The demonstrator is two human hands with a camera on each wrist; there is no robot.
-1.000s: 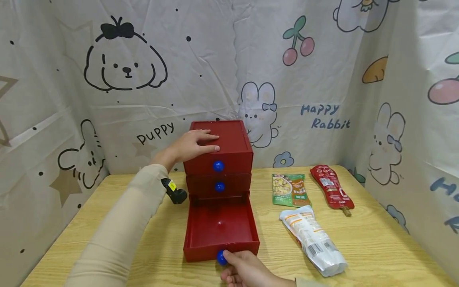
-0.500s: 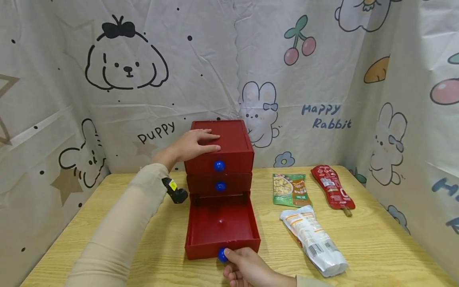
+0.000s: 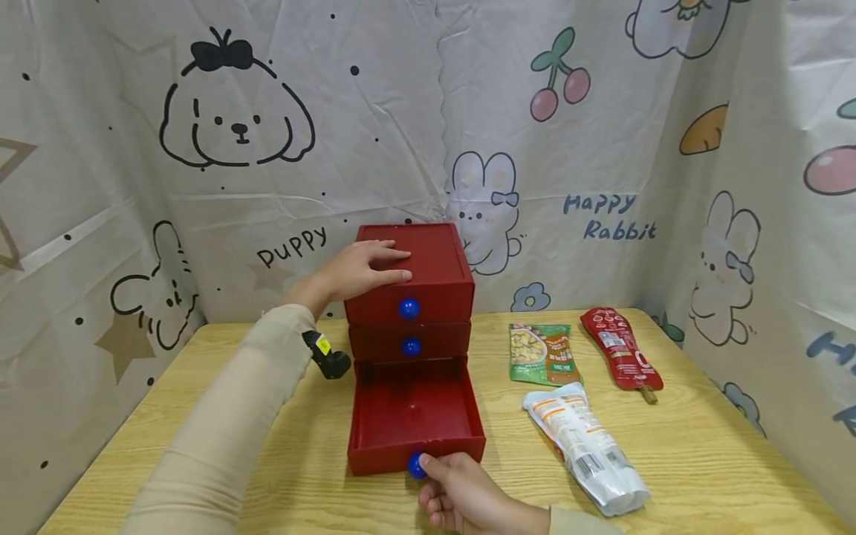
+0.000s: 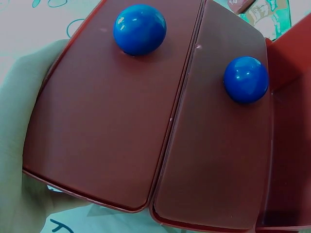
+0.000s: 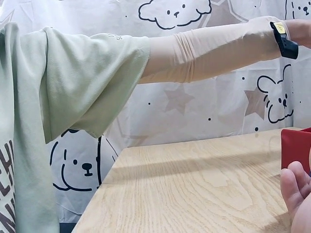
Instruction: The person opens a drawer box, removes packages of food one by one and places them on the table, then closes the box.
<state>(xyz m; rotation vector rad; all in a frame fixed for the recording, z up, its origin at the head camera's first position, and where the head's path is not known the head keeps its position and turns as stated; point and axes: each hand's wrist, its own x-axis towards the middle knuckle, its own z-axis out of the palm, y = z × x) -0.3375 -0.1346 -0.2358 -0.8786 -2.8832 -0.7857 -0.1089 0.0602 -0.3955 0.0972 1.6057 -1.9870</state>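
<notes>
A red cabinet [image 3: 438,256] with three stacked drawers stands on the wooden table. My left hand [image 3: 357,269] rests on its top from the left, fingers fairly straight across the lid. In the left wrist view, that hand [image 4: 22,97] lies along the cabinet beside the top drawer's blue knob [image 4: 139,30]; the middle drawer's knob [image 4: 246,80] shows too. Those two drawers are closed. The bottom drawer [image 3: 377,462] is pulled out and looks empty. Thumb and fingers of my right hand [image 3: 471,494] pinch its round blue knob [image 3: 415,466]. The right wrist view catches only part of this hand [image 5: 294,194].
Right of the cabinet lie a green food packet [image 3: 540,354], a red pouch [image 3: 618,349] and a white-and-orange bag [image 3: 585,449]. A black wrist camera [image 3: 326,357] sits on the left sleeve. Printed cloth [image 3: 374,104] hangs around the table [image 3: 294,461].
The bottom drawer has slid a little inward, toward the cabinet, with my right hand moving along on its knob. My left hand stays in place on top.
</notes>
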